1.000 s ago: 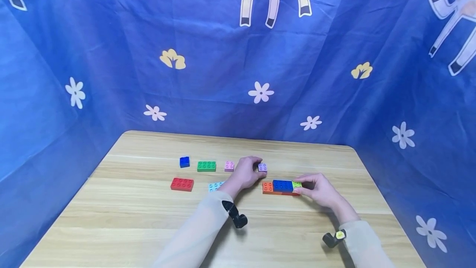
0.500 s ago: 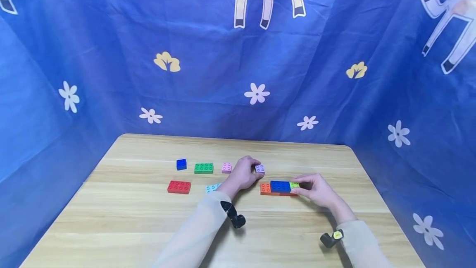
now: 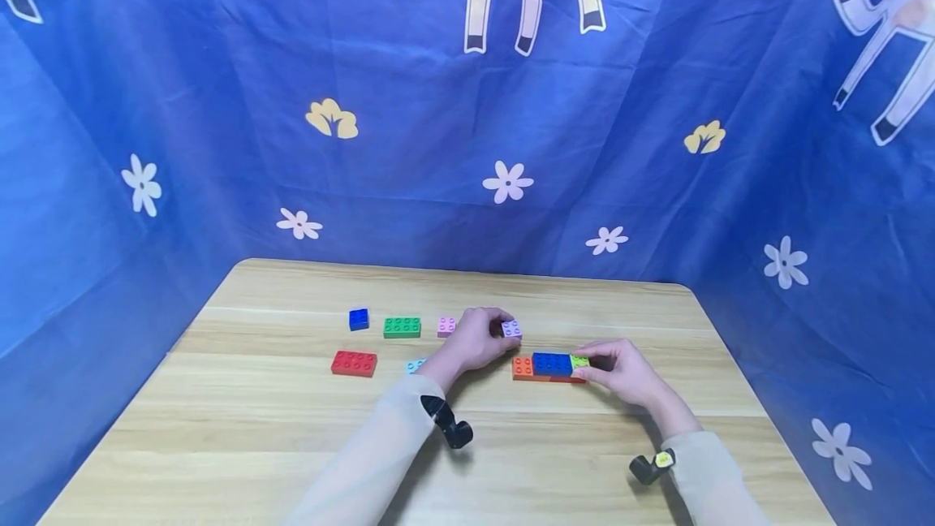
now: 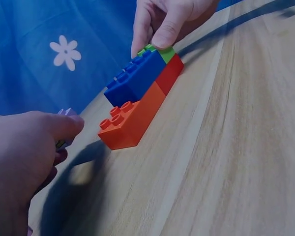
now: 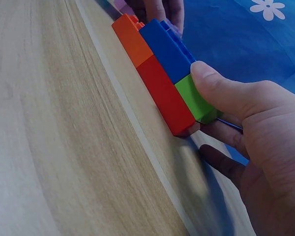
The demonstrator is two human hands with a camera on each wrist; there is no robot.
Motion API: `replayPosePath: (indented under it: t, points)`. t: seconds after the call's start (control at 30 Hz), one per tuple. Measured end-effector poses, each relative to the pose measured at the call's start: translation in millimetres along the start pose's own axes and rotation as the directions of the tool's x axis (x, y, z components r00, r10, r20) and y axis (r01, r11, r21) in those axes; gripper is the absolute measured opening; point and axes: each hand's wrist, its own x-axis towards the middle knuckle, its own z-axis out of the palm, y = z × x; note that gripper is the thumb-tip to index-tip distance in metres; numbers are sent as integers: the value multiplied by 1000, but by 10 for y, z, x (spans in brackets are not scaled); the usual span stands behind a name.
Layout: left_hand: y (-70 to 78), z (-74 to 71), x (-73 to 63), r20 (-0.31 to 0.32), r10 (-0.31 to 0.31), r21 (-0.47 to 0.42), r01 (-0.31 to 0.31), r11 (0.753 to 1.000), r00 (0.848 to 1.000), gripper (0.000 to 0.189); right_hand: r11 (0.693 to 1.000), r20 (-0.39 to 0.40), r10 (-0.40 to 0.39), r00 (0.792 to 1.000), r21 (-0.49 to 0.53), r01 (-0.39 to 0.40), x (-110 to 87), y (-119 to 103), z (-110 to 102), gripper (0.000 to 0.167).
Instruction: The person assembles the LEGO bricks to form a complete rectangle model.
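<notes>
Pale sleeves (image 3: 358, 457) carry black wrist cameras (image 3: 458, 434), the right bearing a yellow patch (image 3: 663, 459).

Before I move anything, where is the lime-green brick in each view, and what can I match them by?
Head: right of centre, below mid-height, the lime-green brick is pinched by the right hand.
Left wrist: near the top, just right of centre, the lime-green brick is partly covered by the thumb.
Right wrist: right of centre, near mid-height, the lime-green brick.
Shared landmark: the long blue brick right beside it.
</notes>
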Motion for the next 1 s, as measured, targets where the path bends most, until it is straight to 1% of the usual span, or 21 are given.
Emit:
replayPosePath:
  t: [0.1,0.3,0.4,0.47,0.63,0.77,1.0]
  points:
    - [14,-24,-24,3,12,-28,-12,1000,1000,45,1000,-1,0,1000,3,0,-4,-7,-3,29]
    - [23,-53,-70,13,25,-124,-23,992,1000,46,1000,1,7,1000,21,-7,-3,-10,-5,31]
    - [28,-69,-102,22,32,-145,-29,989,999,47,1000,3,8,1000,24,-9,-1,-9,-3,32]
    - [28,-75,-130,29,42,-153,-37,988,999,48,1000,1,7,1000,19,-7,-1,-13,1,32]
    - [52,-75,-205,44,42,-154,-35,987,998,47,1000,-6,18,1000,3,-18,-11,-14,3,31]
    - [73,-48,-254,54,41,-153,-32,988,998,45,1000,-2,24,1000,17,-24,-14,-9,6,31]
    - [89,21,-291,83,63,-131,-52,990,995,43,1000,-9,14,1000,14,-14,-5,10,17,32]
